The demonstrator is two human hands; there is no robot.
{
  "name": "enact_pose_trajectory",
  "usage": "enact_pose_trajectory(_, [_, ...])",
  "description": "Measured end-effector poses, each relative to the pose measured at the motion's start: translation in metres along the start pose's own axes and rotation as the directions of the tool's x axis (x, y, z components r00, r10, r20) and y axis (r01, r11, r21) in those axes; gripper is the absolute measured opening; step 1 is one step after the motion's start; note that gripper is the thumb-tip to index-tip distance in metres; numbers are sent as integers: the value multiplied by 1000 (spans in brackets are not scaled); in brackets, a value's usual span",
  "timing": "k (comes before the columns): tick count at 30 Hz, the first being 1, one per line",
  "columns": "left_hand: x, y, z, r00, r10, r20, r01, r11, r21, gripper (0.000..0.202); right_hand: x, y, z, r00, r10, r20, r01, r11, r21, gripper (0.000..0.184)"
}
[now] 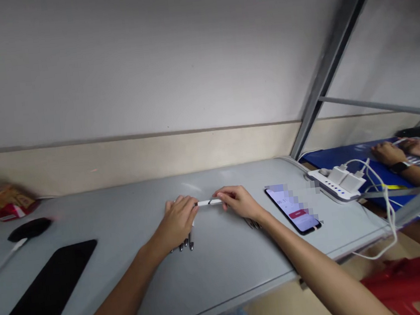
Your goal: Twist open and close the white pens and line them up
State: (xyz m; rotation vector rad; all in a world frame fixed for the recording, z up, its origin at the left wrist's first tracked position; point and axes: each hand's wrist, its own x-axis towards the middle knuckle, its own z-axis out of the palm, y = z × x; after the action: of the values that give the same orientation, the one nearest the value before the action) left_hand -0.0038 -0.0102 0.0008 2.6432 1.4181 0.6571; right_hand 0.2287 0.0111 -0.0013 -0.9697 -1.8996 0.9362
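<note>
Left hand [178,221] and right hand [241,202] over the smooth grey desk [222,267], fingers [225,194] of each gripping an end of a slim dark-marked white pen [205,203], level between them, silver-tipped slender pens [192,246] poking from below the left hand, black lit-screen phone [292,211] at right

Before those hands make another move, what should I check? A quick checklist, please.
1. Left hand holding one end of the white pen: ok.
2. Right hand holding the other end: ok.
3. Silver-tipped pieces by the left hand in full view: not ok, partly covered by the hand.
4. Phone apart from both hands: ok.
5. White pen fully assembled: cannot tell, too small.
</note>
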Motion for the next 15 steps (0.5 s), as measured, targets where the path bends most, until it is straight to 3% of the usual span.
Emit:
enact_pose_trajectory(6, [0,0,1,1000,1,-11,-1,1000,-19,28,-1,-5,-7,996,20,92,-31,992,119,29])
enact_pose_trajectory(9, [-1,1,1,1000,15,-3,-15,999,-32,30,-1,-5,-8,987,92,132,-98,994,46,46])
enact_pose_trajectory(12, [-1,2,1,1000,8,3,-8,999,-43,30,-2,-5,-8,990,56,127,-63,997,49,31])
enact_pose_trajectory(15, [-1,2,1,1000,-4,5,4,999,-41,30,-3,-5,-9,990,60,125,-64,997,32,32])
